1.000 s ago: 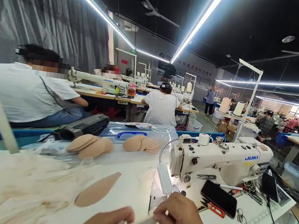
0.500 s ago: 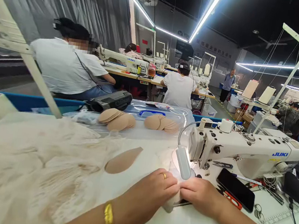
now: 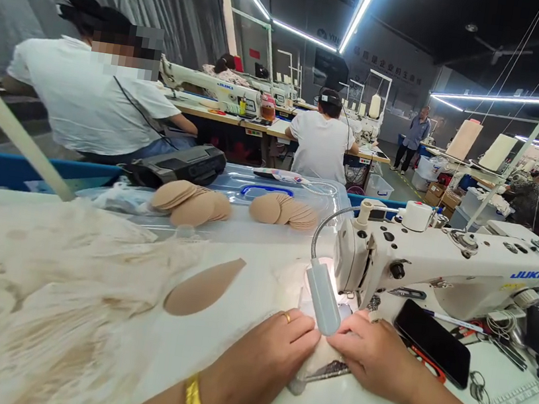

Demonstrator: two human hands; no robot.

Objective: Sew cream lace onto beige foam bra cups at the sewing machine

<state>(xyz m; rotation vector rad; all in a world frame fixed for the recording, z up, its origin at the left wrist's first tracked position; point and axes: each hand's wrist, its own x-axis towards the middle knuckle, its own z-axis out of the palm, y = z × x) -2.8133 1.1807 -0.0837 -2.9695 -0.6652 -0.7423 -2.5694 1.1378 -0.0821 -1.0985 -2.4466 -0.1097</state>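
Note:
Both my hands are at the front of the white sewing machine [image 3: 451, 264], close to its needle end. With fingers closed, my left hand [image 3: 269, 346] grips the left side of a pale, thin fabric piece [image 3: 320, 356]. My right hand [image 3: 372, 350] pinches the same fabric on the right, its fingertips near the left ones. A grey lamp head [image 3: 324, 296] on a bendy neck shines over the spot and hides part of the cloth and the needle. Left of my hands lies a flat brown teardrop-shaped piece [image 3: 203, 290].
Cream lacy fabric [image 3: 34, 303] is heaped on the left. Fanned brown discs [image 3: 193, 205] rest by a clear plastic box [image 3: 236, 187]. Right of my hand are a black phone [image 3: 433, 342], orange-handled scissors [image 3: 434, 367] and thread snips [image 3: 407, 293]. Co-workers [image 3: 321, 139] sit ahead.
The view has shifted slightly. My right hand has moved a little away from the left, and more of the pale fabric and a dark metal strip shows between them.

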